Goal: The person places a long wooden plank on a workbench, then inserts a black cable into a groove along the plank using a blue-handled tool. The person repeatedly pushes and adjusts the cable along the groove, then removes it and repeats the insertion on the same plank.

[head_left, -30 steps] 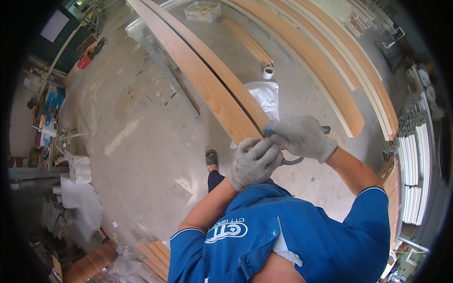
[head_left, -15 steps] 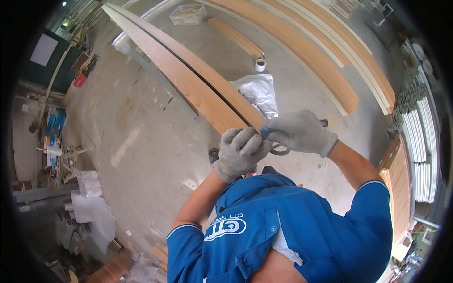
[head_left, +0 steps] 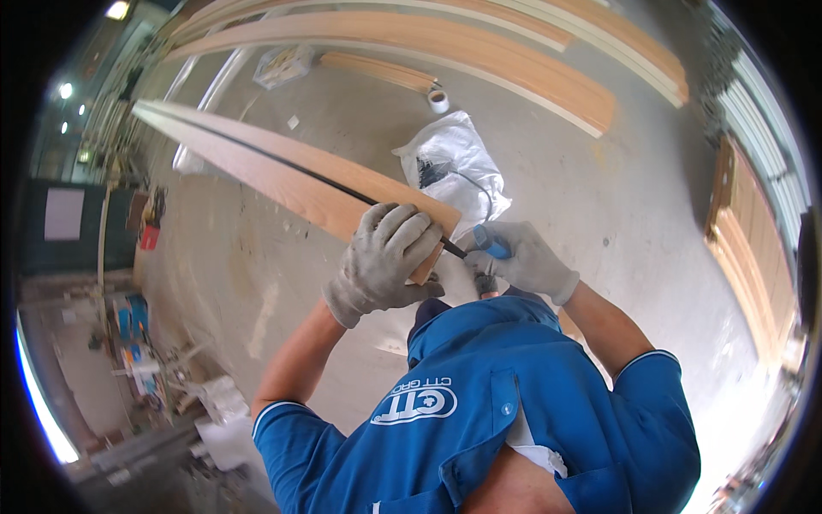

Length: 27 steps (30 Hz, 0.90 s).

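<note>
A long, light wooden board (head_left: 287, 186) stretches from the far left to just in front of my body. Along its length runs a black strip (head_left: 295, 163), whose near end pokes out past the board's end. My left hand (head_left: 381, 261), in a grey glove, is wrapped over the board close to this end, its fingers on top. To the right, my gloved right hand (head_left: 538, 261) is closed round a blue-handled tool (head_left: 491, 242). The strip's tip reaches toward that tool; whether my fingers also pinch it cannot be made out.
Behind the board's end, a white plastic bag (head_left: 462, 158) with dark pieces lies on the floor, a tape roll (head_left: 438, 101) beyond it. Long wooden profiles (head_left: 479, 60) span the back. Stacked panels (head_left: 758, 248) stand at right. A clear bin (head_left: 282, 67) sits farther back.
My left hand has shifted back along the board and now wraps over it. My right hand has drawn away from the board's end with the blue-handled tool, and the strip's protruding tip shows.
</note>
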Each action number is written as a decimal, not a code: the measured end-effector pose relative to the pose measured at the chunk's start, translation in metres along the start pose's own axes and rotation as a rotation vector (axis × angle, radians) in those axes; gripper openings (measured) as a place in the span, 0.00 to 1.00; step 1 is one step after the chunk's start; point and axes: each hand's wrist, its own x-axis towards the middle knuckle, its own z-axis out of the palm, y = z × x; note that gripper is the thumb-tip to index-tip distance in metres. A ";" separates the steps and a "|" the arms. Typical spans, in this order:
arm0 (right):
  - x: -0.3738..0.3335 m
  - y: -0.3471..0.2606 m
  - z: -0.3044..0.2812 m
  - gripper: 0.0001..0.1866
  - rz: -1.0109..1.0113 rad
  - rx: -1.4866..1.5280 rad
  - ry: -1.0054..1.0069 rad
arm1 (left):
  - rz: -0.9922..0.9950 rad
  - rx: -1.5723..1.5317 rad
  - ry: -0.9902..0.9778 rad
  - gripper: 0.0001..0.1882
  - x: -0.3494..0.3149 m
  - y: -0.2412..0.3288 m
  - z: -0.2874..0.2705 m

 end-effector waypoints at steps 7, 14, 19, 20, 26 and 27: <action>-0.016 -0.009 0.001 0.20 -0.107 -0.443 0.081 | 0.144 0.038 -0.032 0.38 0.015 -0.013 -0.001; -0.044 -0.059 0.046 0.15 -0.076 -0.753 0.148 | 0.145 -0.006 -0.148 0.36 0.018 -0.015 -0.005; -0.046 -0.052 0.061 0.17 0.035 -0.624 0.232 | 0.146 0.013 -0.131 0.33 0.018 -0.015 -0.006; -0.046 -0.046 0.060 0.18 0.077 -0.502 0.272 | 0.132 0.012 -0.107 0.31 0.015 -0.012 -0.005; -0.066 -0.034 0.039 0.23 0.282 0.048 0.531 | 0.235 -0.424 0.028 0.35 -0.031 0.038 0.009; -0.072 -0.033 0.028 0.24 0.292 0.170 0.554 | 0.186 -0.583 -0.091 0.36 -0.036 0.045 0.016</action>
